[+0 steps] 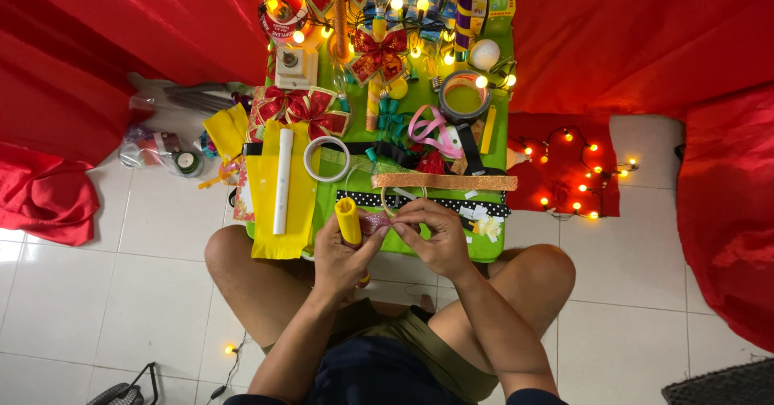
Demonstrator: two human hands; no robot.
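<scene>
My left hand [339, 256] grips a yellow roll [348, 220], held upright over the near edge of the low green table [490, 248]. My right hand [435, 232] pinches a dark pinkish ribbon strip [376, 222] that runs from the roll toward its fingers. Both hands meet just in front of my crossed legs. Right behind them lie a black dotted ribbon [435, 202] and a glittery orange strip [443, 182].
On the table lie a yellow sheet [302, 187] with a white tube [282, 181], a tape ring [326, 159], red bows [310, 113], a grey tape roll [464, 97] and lit string lights [415, 6]. Red cloth [629, 34] surrounds the white tiled floor [145, 292].
</scene>
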